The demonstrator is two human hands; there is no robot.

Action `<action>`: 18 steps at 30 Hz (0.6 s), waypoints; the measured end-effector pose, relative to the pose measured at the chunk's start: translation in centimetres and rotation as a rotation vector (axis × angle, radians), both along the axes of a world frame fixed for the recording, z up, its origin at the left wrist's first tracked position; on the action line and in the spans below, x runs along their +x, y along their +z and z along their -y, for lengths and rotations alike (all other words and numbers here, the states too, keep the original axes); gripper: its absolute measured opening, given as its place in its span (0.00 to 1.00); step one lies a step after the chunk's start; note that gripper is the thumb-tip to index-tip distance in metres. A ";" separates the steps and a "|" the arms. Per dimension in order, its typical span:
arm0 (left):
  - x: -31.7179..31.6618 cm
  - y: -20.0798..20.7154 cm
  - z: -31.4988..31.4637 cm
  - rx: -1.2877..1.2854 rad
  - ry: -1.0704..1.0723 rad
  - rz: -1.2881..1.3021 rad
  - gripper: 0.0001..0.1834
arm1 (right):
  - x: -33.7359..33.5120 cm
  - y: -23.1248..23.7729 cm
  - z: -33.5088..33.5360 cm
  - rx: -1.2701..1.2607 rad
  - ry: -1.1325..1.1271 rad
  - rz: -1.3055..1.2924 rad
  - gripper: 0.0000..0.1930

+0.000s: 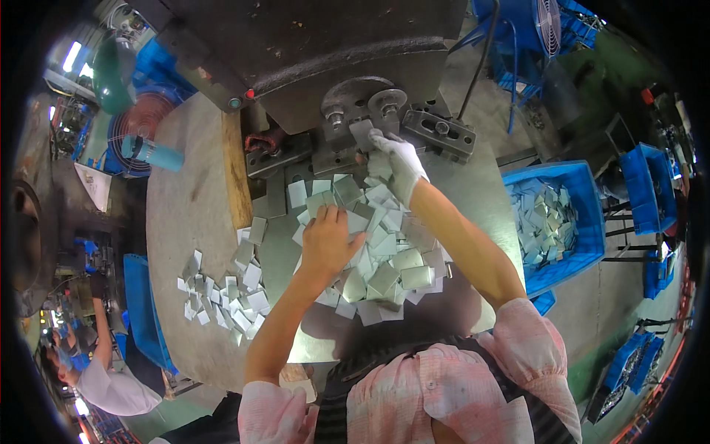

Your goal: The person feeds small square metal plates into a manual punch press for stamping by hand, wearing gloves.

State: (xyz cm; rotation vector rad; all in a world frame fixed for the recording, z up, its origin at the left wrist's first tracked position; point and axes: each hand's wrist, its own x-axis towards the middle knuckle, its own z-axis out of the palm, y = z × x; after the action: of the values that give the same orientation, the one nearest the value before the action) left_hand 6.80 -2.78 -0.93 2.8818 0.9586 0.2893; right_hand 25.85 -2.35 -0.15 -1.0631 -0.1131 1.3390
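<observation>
My right hand (401, 164), in a white glove, reaches to the press tooling. Its fingertips pinch a small flat metal plate (361, 134) by its near right edge, at the die (336, 157) beneath two round bolted parts. My bare left hand (327, 240) rests on a heap of loose metal plates (384, 280). Its fingers lie on the heap with the thumb apart, and the fingertips touch a plate (320, 200) at the heap's far side. A smaller group of metal pieces (235, 300) is scattered to the left on the table (185, 244).
The dark press body (333, 37) overhangs the far side. A clamp block (441, 133) flanks the die, and a wooden strip (235, 170) runs along the left. At right stands a blue bin (595, 222) of metal pieces. A fan (140, 129) and another person (118, 385) are further left.
</observation>
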 end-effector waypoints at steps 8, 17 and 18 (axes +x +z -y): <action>2.1 2.5 -3.8 -0.429 0.192 0.457 0.09 | 1.9 -0.7 8.4 0.145 0.052 -0.177 0.14; 8.5 0.5 -6.3 -1.385 0.448 1.166 0.07 | 1.4 -1.7 10.2 0.179 0.022 -0.257 0.12; 8.8 0.3 -6.1 -1.390 0.472 1.195 0.07 | 1.3 -1.8 10.2 0.187 0.035 -0.264 0.11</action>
State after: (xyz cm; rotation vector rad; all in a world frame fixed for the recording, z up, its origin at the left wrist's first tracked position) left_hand 15.58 3.34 -0.66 0.9080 0.8973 0.7942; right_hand 27.15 -12.58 -1.93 -0.7235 -0.0590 1.4579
